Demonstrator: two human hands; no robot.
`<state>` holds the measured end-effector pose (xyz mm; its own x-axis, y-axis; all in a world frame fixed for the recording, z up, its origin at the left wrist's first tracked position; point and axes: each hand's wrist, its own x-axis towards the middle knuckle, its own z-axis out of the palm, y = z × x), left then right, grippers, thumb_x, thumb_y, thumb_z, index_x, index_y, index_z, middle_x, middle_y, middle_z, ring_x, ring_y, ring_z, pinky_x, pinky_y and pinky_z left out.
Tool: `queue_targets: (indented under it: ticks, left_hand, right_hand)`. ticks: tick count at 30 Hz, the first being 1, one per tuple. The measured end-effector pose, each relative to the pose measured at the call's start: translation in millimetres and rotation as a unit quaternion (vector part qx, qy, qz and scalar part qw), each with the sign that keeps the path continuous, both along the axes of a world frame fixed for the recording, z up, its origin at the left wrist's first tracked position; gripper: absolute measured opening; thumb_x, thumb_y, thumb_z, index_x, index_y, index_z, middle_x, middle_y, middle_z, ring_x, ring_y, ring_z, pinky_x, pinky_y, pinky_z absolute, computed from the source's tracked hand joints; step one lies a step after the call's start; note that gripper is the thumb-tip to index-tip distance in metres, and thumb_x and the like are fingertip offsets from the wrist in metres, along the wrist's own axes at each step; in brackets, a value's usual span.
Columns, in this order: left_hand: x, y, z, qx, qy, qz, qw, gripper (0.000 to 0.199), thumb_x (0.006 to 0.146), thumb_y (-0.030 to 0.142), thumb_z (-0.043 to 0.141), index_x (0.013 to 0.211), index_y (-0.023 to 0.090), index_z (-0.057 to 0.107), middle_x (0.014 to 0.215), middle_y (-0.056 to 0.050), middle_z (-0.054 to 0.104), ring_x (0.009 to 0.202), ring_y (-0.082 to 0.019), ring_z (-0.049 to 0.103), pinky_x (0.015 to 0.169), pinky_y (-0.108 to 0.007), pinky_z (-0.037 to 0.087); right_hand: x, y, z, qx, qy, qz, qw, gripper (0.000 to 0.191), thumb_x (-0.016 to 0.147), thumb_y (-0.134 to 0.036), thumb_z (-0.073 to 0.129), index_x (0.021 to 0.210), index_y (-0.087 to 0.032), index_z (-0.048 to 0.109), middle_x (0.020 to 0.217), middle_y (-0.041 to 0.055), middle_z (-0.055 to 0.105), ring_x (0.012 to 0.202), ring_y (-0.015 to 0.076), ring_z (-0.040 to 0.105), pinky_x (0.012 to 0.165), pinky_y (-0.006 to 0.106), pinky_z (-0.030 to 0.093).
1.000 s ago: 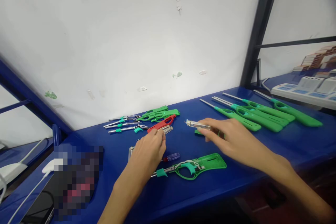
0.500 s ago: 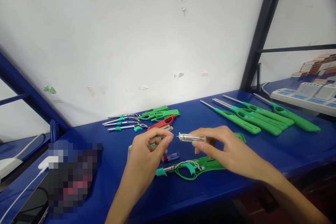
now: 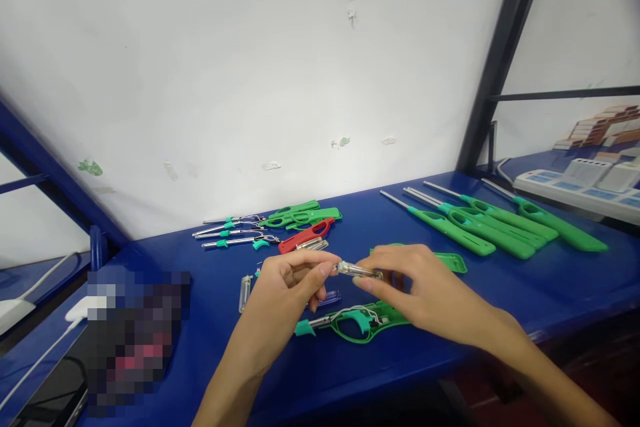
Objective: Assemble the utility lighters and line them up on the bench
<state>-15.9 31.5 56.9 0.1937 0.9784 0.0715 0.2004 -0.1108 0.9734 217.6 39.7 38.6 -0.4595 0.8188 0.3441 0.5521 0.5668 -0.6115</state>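
A clear lighter fuel tank [image 3: 359, 271] is pinched between the thumb and fingers of my right hand [image 3: 425, 287], lying nearly level above the table. My left hand [image 3: 290, 283] has thumb and forefinger pressed together at the tank's valve end; any small part between those fingertips is hidden. Below lies an opened green lighter casing [image 3: 390, 328] with a teal trigger [image 3: 361, 321], white wires and a metal tube. A purplish tank [image 3: 331, 297] rests behind my left fingers, and another clear tank [image 3: 245, 292] sits left of that hand. Behind my right hand is a green casing half [image 3: 454, 262].
Several finished-looking green lighters [image 3: 460, 230] lie at the right. Toward the wall are lighter parts with metal tubes, green casings [image 3: 315, 216] and a red casing [image 3: 306, 236]. A power strip [image 3: 565, 188] stands far right. A tablet [image 3: 53, 387] with a white cable occupies the left.
My right hand has brought the tank left and slightly down. Its valve end now meets my left fingertips, where a small gap showed before.
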Motion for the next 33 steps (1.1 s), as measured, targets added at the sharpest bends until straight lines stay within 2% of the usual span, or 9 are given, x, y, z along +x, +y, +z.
queue_targets:
  ticks: [2,5,8,13,17,22,25,29,33]
  left_hand:
    - [1,0,0.0,0.002,0.001,0.001,1.0,0.033,0.089,0.049,0.078,0.101,0.019,0.085,0.065,-0.001,0.064,0.062,-0.016,0.057,0.057,-0.026,0.048]
    - [1,0,0.5,0.006,0.002,0.0,1.0,0.031,0.088,0.048,0.078,0.099,0.019,0.085,0.065,-0.001,0.064,0.062,-0.016,0.057,0.057,-0.026,0.048]
    - [2,-1,1.6,0.01,0.003,0.001,1.0,0.03,0.086,0.048,0.077,0.095,0.02,0.083,0.064,-0.001,0.063,0.062,-0.017,0.057,0.057,-0.027,0.048]
    - [5,-1,-0.4,0.001,-0.03,0.009,1.0,0.03,0.083,0.047,0.081,0.096,0.021,0.074,0.072,0.001,0.064,0.061,-0.014,0.055,0.056,-0.025,0.044]
    - [8,-2,-4.7,-0.002,-0.055,0.013,0.998,0.036,0.081,0.047,0.08,0.081,0.023,0.054,0.069,0.005,0.055,0.06,-0.012,0.05,0.055,-0.022,0.039]
    - [10,-5,-9.5,0.009,-0.049,0.022,0.999,0.038,0.082,0.041,0.073,0.074,0.025,0.041,0.063,0.007,0.048,0.059,-0.012,0.045,0.056,-0.023,0.038]
    - [11,-6,-12.1,0.006,-0.047,0.02,0.999,0.039,0.082,0.038,0.071,0.071,0.025,0.036,0.062,0.006,0.049,0.058,-0.012,0.044,0.055,-0.023,0.035]
    - [12,-5,-13.2,-0.001,-0.049,0.015,0.999,0.043,0.082,0.039,0.071,0.068,0.025,0.033,0.059,0.006,0.048,0.057,-0.011,0.041,0.054,-0.023,0.032]
    - [12,-5,-11.2,-0.011,-0.054,0.009,0.998,0.046,0.08,0.038,0.071,0.065,0.026,0.029,0.057,0.006,0.044,0.056,-0.011,0.037,0.052,-0.023,0.029]
  right_hand:
    - [-1,1,-1.9,0.027,-0.013,0.004,1.0,0.023,0.109,-0.039,0.062,0.11,-0.03,0.083,0.083,-0.0033,0.075,0.068,0.0139,0.062,0.063,0.028,0.042]
    - [0,3,-5.1,0.067,-0.028,0.011,0.997,0.027,0.111,-0.032,0.059,0.13,-0.032,0.078,0.095,-0.0007,0.081,0.078,0.0165,0.068,0.071,0.029,0.046]
    - [1,4,-8.0,0.1,-0.05,0.006,0.994,0.031,0.113,-0.031,0.056,0.137,-0.03,0.074,0.102,0.0029,0.081,0.085,0.0188,0.072,0.073,0.03,0.047]
    - [3,4,-12.9,0.169,-0.095,0.002,0.981,0.034,0.115,-0.033,0.05,0.142,-0.031,0.07,0.093,0.002,0.076,0.075,0.016,0.068,0.065,0.028,0.041]
    - [1,6,-17.5,0.222,-0.123,0.0,0.967,0.035,0.115,-0.029,0.049,0.143,-0.028,0.069,0.088,0.0012,0.074,0.066,0.0144,0.065,0.058,0.029,0.034]
    - [-2,6,-20.5,0.246,-0.141,0.005,0.959,0.033,0.113,-0.023,0.05,0.141,-0.025,0.069,0.09,0.0023,0.077,0.066,0.0164,0.068,0.058,0.031,0.034]
    - [-2,3,-20.0,0.252,-0.156,-0.004,0.955,0.036,0.109,-0.016,0.05,0.139,-0.025,0.069,0.095,0.0033,0.08,0.067,0.0177,0.071,0.058,0.032,0.033]
    - [-2,2,-17.8,0.257,-0.179,-0.013,0.95,0.049,0.099,-0.002,0.048,0.137,-0.025,0.069,0.096,0.0029,0.081,0.066,0.018,0.072,0.057,0.033,0.03]
    - [-5,1,-16.9,0.26,-0.186,-0.023,0.947,0.052,0.093,0.001,0.049,0.133,-0.026,0.07,0.095,0.0026,0.082,0.059,0.0159,0.067,0.055,0.033,0.027]
